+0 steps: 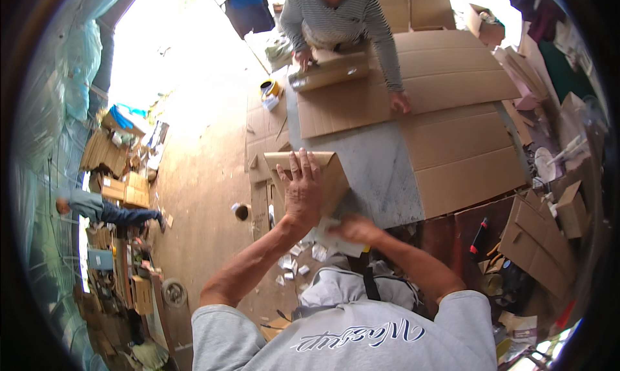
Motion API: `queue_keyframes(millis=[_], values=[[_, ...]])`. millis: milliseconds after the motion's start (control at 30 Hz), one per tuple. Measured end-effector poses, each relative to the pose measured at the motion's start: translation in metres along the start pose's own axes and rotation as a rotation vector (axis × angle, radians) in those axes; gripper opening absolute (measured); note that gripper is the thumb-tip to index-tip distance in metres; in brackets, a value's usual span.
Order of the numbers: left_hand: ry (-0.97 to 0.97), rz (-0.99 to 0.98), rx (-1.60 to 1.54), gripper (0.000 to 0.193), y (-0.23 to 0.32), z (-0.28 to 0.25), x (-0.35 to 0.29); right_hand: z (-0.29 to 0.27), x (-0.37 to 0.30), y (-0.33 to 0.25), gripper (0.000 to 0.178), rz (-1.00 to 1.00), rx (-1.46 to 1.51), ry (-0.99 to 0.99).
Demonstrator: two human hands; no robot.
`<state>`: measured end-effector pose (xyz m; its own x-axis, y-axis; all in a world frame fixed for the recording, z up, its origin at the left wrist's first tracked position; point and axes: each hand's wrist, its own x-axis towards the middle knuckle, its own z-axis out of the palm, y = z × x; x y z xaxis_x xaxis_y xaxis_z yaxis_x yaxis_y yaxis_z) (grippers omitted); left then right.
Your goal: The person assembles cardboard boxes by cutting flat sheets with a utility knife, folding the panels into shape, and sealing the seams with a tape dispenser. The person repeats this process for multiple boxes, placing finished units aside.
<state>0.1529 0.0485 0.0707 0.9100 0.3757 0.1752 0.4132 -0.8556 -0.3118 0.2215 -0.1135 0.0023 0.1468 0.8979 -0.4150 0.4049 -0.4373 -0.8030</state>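
Observation:
My left hand (303,191) lies with its fingers spread on a folded brown cardboard piece (336,182), a box by its shape, at the near left of the grey tabletop (374,170). Close to the cardboard's near end is my right hand (356,229), smeared by motion. Beside and under it shows a pale sheet-like thing (338,243), too blurred to name. Whether the right fingers grip it cannot be made out.
Across the table a co-worker (332,15) in a striped top has one hand on a cardboard box (329,72). Flat cardboard sheets (465,154) cover the right side. A yellow tape roll (269,87) sits at the left edge. White scraps (288,265) litter the floor.

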Motion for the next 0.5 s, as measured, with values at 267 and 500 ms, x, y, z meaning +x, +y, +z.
queue_keyframes(millis=[267,500], values=[[0.073,0.442,-0.517,0.071,-0.037,-0.034,0.0,0.051,-0.03,0.08,0.068,0.446,0.239,0.307],[-0.055,0.863,-0.799,0.048,-0.066,-0.057,0.013,0.006,-0.092,0.068,0.052,-0.049,0.614,0.936]])
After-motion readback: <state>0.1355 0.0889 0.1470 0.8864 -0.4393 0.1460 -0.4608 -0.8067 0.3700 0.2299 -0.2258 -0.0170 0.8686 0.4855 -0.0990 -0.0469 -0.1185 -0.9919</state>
